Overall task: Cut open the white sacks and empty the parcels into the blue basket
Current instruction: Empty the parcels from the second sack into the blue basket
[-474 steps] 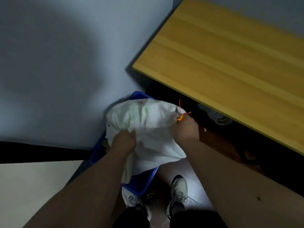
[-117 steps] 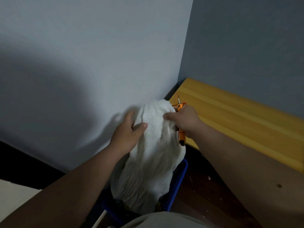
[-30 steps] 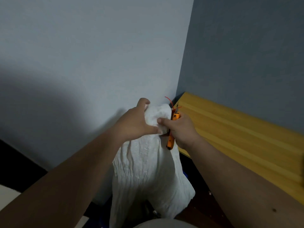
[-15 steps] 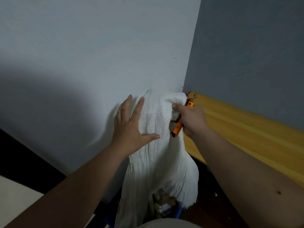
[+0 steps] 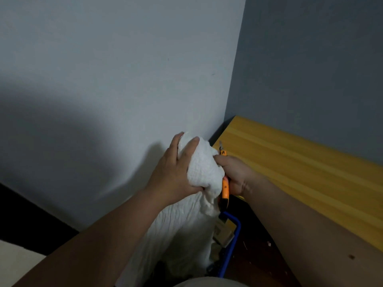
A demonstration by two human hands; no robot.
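A crumpled white sack [image 5: 182, 224] hangs upside down, held up in front of the wall corner. My left hand [image 5: 174, 168] is closed around the sack's bunched upper end. My right hand [image 5: 236, 175] grips the same bunch from the right and also holds an orange cutter [image 5: 224, 188], its blade tip pointing up. Below, the blue basket [image 5: 233, 241] shows only its right rim, with brown parcels [image 5: 222, 235] visible inside; the sack's lower end covers most of it.
A yellow wooden tabletop [image 5: 300, 175] runs along the right, close to my right forearm. Pale walls meet in a corner just behind the sack. Dark floor lies under the table, a light floor patch at the lower left.
My left hand went from flat and spread on the sack to clenched on its top. Both hands and the sack dropped lower, and the basket rim came into sight.
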